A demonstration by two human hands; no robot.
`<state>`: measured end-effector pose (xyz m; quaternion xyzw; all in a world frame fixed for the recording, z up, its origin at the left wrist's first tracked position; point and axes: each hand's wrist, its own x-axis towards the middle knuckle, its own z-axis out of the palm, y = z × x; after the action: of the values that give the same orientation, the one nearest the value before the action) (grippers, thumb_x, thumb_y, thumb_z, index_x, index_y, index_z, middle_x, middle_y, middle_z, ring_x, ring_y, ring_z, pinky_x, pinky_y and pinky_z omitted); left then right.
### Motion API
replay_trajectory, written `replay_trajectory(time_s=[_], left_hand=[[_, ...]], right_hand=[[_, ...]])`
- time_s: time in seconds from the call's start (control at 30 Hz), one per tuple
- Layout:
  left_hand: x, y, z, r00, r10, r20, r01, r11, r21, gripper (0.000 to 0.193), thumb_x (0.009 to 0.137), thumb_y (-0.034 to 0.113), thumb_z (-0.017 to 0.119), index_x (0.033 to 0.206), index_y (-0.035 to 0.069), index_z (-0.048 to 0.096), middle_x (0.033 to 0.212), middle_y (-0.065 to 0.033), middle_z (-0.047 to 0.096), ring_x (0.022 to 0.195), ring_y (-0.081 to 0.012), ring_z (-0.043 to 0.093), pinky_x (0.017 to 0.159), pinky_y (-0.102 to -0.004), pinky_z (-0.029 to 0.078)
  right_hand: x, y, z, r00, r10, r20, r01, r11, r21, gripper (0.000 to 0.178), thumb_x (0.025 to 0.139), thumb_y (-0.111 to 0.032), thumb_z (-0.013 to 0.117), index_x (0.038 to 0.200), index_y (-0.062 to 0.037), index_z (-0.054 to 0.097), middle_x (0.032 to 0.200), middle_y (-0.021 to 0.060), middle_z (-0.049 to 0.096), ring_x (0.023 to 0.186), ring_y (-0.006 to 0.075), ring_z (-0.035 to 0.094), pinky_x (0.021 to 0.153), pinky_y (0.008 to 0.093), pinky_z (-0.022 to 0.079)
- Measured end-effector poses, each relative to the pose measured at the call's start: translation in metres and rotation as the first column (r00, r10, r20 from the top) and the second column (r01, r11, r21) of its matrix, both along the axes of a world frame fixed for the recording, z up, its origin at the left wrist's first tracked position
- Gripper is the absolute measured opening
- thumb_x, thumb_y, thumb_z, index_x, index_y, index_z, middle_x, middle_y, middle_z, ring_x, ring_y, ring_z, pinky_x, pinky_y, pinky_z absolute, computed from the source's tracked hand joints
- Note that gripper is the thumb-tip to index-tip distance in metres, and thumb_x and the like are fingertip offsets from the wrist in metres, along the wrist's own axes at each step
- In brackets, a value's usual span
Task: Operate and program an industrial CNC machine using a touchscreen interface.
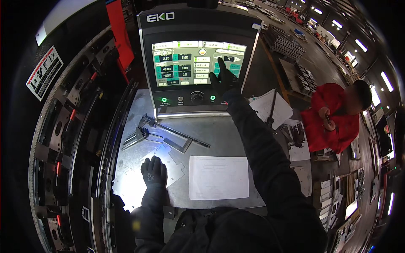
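My right hand (pixel 224 79), in a dark glove, reaches up to the lit touchscreen (pixel 179 76) of a black control panel (pixel 202 27). Its index finger is stretched out over the right part of the screen, and nothing is held in it. Down on the metal table (pixel 219 135), my left hand (pixel 154 172), also gloved, lies flat on a thin cut metal sheet (pixel 130 181) with notched edges, brightly lit on its left side. Beyond that hand lie a caliper (pixel 190 138) and a small dark metal piece (pixel 137 137). A printed paper sheet (pixel 219 179) lies between my arms.
A tall machine with a row of clamps (pixel 55 139) runs along the left. More papers (pixel 272 107) and a dark thin rod (pixel 273 105) lie at the table's right. A person in red (pixel 337 126) stands beyond, holding something small. Stacked metal parts (pixel 287 42) stand behind.
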<state>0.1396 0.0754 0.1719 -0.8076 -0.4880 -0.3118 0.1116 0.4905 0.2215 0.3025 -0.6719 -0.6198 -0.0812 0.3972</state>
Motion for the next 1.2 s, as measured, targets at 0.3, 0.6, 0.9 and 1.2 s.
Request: replay_trajectory(time_s=[0.3,0.6,0.9,1.2], left_hand=[[-0.005,0.001,-0.021,0.999,0.043,0.020,-0.039,0.984,-0.174,0.028,0.074,0.019,0.056,0.101,0.009,0.058,0.108,-0.0076,0.060,0.104,-0.0342,0.051,0.090,-0.0432,0.037],[-0.002,-0.001,-0.011,0.999,0.022,0.033,-0.019,0.997,-0.080,0.024,0.073,0.016,0.056,0.095,0.007,0.058,0.104,-0.0085,0.060,0.097,-0.0317,0.052,0.083,-0.0410,0.038],[-0.004,0.002,-0.014,0.999,0.043,0.024,-0.037,0.979,-0.201,0.026,0.075,0.018,0.056,0.099,0.009,0.058,0.108,-0.0067,0.060,0.105,-0.0330,0.051,0.090,-0.0428,0.036],[-0.003,0.000,-0.013,0.999,0.034,0.026,-0.029,0.986,-0.167,0.028,0.075,0.019,0.056,0.101,0.009,0.058,0.108,-0.0070,0.060,0.105,-0.0337,0.051,0.090,-0.0431,0.037]], right_hand=[[-0.038,0.002,-0.001,0.995,0.100,-0.015,-0.100,0.995,-0.003,0.067,0.080,-0.029,0.056,0.139,-0.0149,0.029,0.070,0.0098,0.058,0.059,0.0245,0.056,0.054,0.0365,0.043],[-0.120,0.032,0.037,0.973,0.158,0.168,-0.128,0.977,-0.173,0.068,0.081,-0.037,0.051,0.141,-0.0217,0.024,0.086,0.0136,0.059,0.070,0.0277,0.060,0.061,0.0400,0.046],[-0.152,0.050,0.050,0.965,0.108,0.241,-0.042,0.964,-0.264,0.068,0.082,-0.042,0.048,0.142,-0.0237,0.021,0.090,0.0143,0.061,0.077,0.0305,0.062,0.063,0.0423,0.048],[-0.113,0.039,0.016,0.977,0.192,0.097,-0.182,0.978,-0.098,0.068,0.081,-0.037,0.052,0.141,-0.0225,0.022,0.092,0.0132,0.062,0.076,0.0304,0.062,0.061,0.0407,0.047]])
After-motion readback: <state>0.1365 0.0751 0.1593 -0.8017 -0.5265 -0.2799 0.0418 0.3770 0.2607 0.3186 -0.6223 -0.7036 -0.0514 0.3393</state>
